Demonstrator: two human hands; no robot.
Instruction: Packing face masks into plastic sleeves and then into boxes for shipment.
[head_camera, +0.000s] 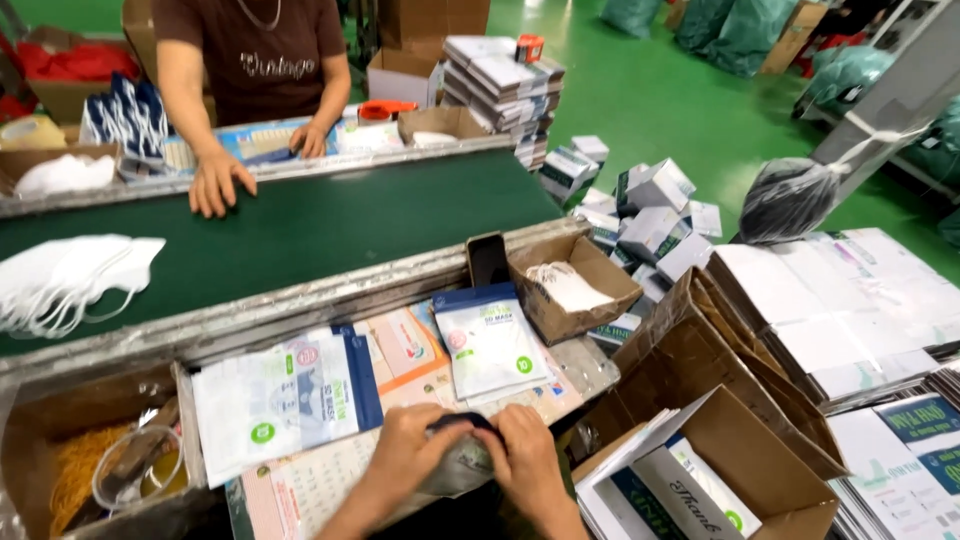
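Both my hands meet at the bottom centre over a flat packet (462, 468) with a dark blue top edge. My left hand (408, 448) and my right hand (523, 456) pinch that top edge together, fingers closed on it. Just above them lies a white pouch with a blue top (488, 345) and, to the left, a stack of similar pouches (285, 400). All of it rests on a work ledge (575, 365) in front of a green conveyor belt (320, 225).
Another person stands across the belt with both hands (215, 182) on its far edge. White masks (70, 275) lie on the belt at left. A small cardboard box of masks (570, 285), open cartons (700, 440) and piled white boxes (650, 215) sit at right.
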